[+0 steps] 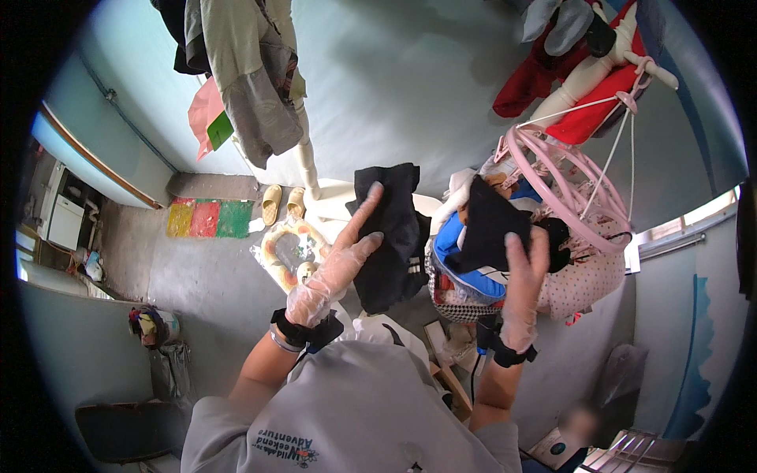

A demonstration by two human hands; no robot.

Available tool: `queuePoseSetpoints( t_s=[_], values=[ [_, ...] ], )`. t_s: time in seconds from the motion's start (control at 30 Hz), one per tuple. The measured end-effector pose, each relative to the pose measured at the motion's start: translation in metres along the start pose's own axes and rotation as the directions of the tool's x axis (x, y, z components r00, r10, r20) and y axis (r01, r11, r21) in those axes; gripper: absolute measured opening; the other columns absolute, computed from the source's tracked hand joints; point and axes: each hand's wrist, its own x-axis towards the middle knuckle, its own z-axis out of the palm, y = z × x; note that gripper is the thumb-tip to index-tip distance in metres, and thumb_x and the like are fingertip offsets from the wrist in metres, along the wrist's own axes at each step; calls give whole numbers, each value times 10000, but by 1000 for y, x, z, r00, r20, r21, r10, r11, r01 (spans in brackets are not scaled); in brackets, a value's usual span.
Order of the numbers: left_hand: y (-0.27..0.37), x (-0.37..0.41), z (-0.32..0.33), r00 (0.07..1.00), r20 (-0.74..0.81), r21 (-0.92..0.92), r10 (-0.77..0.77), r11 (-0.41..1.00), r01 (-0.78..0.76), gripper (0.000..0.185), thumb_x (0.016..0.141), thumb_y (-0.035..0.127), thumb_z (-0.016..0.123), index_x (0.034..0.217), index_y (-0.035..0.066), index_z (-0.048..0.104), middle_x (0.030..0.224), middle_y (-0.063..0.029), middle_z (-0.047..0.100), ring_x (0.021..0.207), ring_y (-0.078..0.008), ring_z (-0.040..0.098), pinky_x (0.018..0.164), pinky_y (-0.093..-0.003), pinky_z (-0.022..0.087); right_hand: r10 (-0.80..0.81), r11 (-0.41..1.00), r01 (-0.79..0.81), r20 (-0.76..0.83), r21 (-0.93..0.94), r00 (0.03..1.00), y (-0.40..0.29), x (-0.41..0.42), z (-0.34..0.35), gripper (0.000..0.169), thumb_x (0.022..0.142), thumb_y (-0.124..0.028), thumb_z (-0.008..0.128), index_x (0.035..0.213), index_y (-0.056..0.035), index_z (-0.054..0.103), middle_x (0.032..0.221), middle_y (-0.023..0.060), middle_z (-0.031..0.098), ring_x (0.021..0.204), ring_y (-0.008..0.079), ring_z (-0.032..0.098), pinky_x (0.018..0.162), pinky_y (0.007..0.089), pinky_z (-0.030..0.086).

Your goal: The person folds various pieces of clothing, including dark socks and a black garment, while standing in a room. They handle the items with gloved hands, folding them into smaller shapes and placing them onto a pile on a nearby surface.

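Note:
My left hand (pixel 337 254), in a clear plastic glove, holds a black cloth garment (pixel 387 236) that hangs in front of me, thumb and forefinger lying on it. To its right, my right hand (pixel 523 272), gloved likewise, grips another piece of black fabric (pixel 494 222), probably a sock. Just beyond the right hand a pink round clip hanger (pixel 556 183) hangs on white cords from a white stand. How the fingers curl behind the fabrics is hidden.
A heap of clothes with a blue item (pixel 452 239) and a dotted cloth (pixel 582 284) lies at the right. Shirts (pixel 254 88) hang upper left. Slippers (pixel 271 204) and a ring-shaped cushion (pixel 284 248) are at the left. Another person (pixel 576 425) is at the lower right.

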Motion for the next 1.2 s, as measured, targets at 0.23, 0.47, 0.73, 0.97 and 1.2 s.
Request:
queuePoseSetpoints(
  t_s=[0.23,0.47,0.73,0.97,1.2],
  values=[
    [-24,8,-1,987,-161,-60,-10,998,0,862,746,-119,521,1427,108,44,1460,-131,130,1326,-179,169,1077,-275,121,-22,987,17,36,157,999,-20,-10,-8,351,871,-142,543,1168,26,457,1063,76,529,982,147,490,871,273,390],
    [-42,13,6,992,-126,-81,3,997,-13,756,768,-60,567,1391,41,151,1343,-143,321,1251,-201,305,1043,-288,233,-131,934,30,262,356,956,-43,-22,28,326,862,-117,555,1143,23,468,1046,84,550,946,130,512,849,267,407],
    [-44,12,17,984,-98,-70,147,986,-154,725,773,-116,528,1384,46,173,1334,-125,339,1229,-194,345,1015,-286,292,-348,932,360,173,-44,921,18,-3,86,329,795,-37,616,1098,24,505,1049,159,547,981,274,539,868,329,424],
    [-47,8,14,997,-35,-7,67,998,-67,697,778,-122,474,1389,55,190,1368,-116,311,1253,-186,320,1027,-292,277,-112,993,106,180,43,977,23,-8,86,396,750,-47,657,1107,21,499,1042,145,556,964,242,549,860,332,432],
    [-18,13,18,996,76,-551,-46,830,81,633,895,294,453,1409,79,153,1414,-123,234,1299,-222,252,1056,-322,230,-53,896,-40,197,442,979,16,-11,77,397,738,16,624,1110,11,486,1002,72,576,912,138,554,835,281,447]
  ],
)
